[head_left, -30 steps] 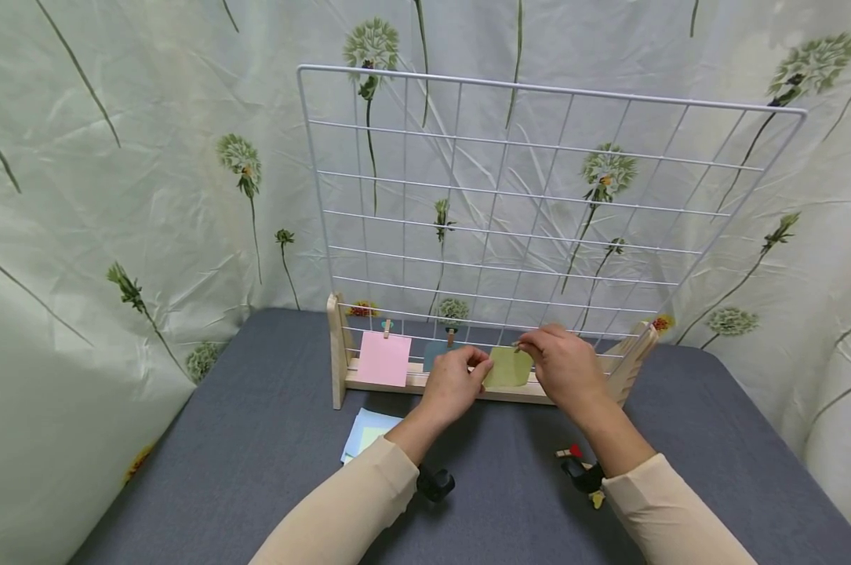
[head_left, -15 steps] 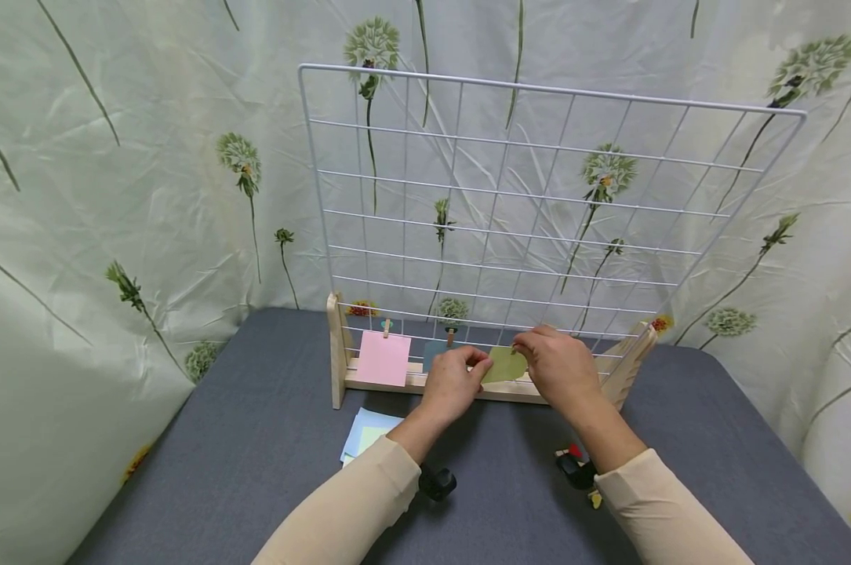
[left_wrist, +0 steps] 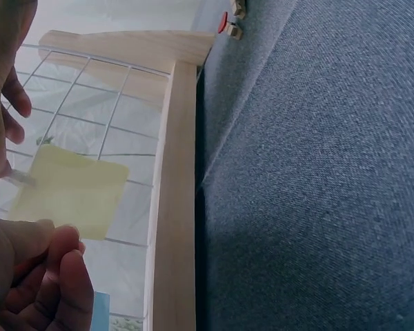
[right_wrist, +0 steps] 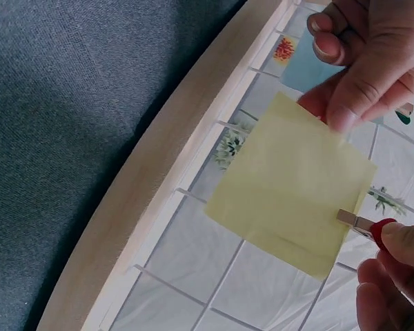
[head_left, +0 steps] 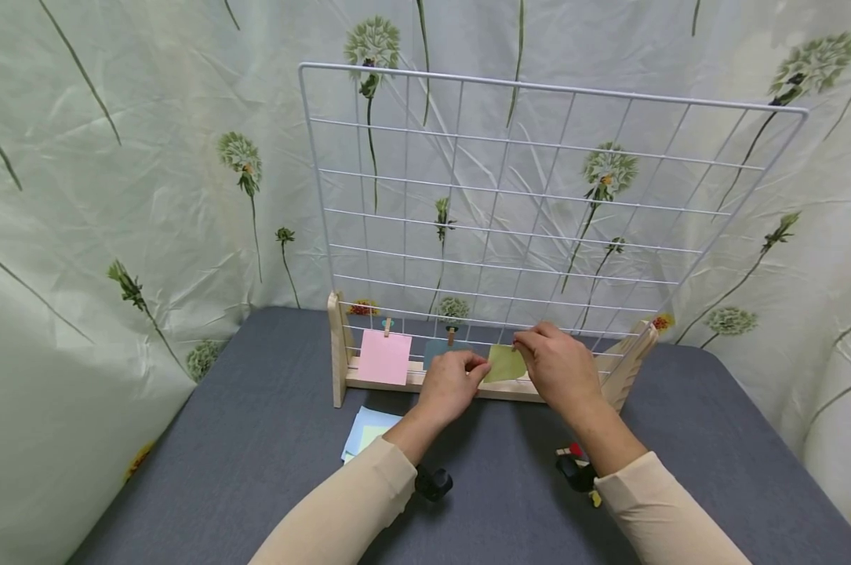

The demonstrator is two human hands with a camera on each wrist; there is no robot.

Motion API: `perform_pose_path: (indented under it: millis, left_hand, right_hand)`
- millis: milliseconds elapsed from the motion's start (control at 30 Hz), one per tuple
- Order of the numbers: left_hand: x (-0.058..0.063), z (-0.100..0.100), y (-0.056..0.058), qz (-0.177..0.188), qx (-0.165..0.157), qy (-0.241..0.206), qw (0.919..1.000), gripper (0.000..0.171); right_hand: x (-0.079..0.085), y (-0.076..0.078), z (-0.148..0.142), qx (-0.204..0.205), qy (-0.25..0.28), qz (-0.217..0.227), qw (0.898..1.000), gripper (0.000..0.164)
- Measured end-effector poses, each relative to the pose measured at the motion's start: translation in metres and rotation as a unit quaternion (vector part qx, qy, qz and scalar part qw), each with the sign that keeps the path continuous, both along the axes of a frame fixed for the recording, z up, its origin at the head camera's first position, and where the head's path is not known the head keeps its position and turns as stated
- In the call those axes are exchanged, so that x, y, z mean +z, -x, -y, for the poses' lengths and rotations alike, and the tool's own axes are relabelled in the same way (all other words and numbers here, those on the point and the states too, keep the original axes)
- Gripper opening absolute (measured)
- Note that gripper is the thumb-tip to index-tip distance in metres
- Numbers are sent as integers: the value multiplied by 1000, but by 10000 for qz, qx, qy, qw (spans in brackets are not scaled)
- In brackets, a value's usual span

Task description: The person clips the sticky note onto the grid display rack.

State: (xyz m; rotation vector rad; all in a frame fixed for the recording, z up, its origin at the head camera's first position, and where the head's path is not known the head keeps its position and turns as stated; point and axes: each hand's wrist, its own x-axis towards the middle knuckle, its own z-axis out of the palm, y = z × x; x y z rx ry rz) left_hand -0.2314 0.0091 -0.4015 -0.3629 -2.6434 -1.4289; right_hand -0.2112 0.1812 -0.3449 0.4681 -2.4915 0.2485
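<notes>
left grip (head_left: 449,384): pinching yellow note (right_wrist: 283,179) | right grip (head_left: 559,365): pinching red-ended peg (right_wrist: 361,224) on note | note before wire rack (head_left: 497,190), near far edge of desk (head_left: 256,439) | blue note (head_left: 438,351) partly behind left grip | paper stack (head_left: 365,431) toward left edge, left sleeve (head_left: 350,502) overlapping

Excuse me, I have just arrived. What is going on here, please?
A person is working at a white wire grid on a wooden stand. The left hand pinches one edge of a yellow note, while the right hand holds a red-trimmed clothespin at another edge; whether it also grips the grid, I cannot tell. To the left, a pink note and a blue note hang from clips. Some paper sheets lie on the table.
</notes>
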Motion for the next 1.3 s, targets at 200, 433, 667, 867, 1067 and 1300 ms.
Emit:
perform_pose_path:
  millis: [200,433,667,867,1067,1300]
  left_hand:
    - [-2,4,-2,-107,-38,266,9996,17]
    - [-2,7,-6,2,-69,431,9990,14]
    - [-3,10,-12,88,-146,425,9990,14]
    - [-8,17,-19,190,-227,453,9985,13]
    - [-12,27,-28,189,-254,695,9971,11]
    - [-12,43,-38,346,-341,917,9946,11]
  right_hand:
    - [0,-2,0,63,85,-90,9999,7]
    - [-3,-5,-1,112,86,-220,9997,10]
    - [-9,-10,-2,140,186,-294,9993,10]
    - [-14,-17,-4,-11,-14,-101,9999,11]
    - [-17,-26,-7,-96,-173,338,9992,7]
    - [-25,-35,-14,-102,-310,637,9974,6]
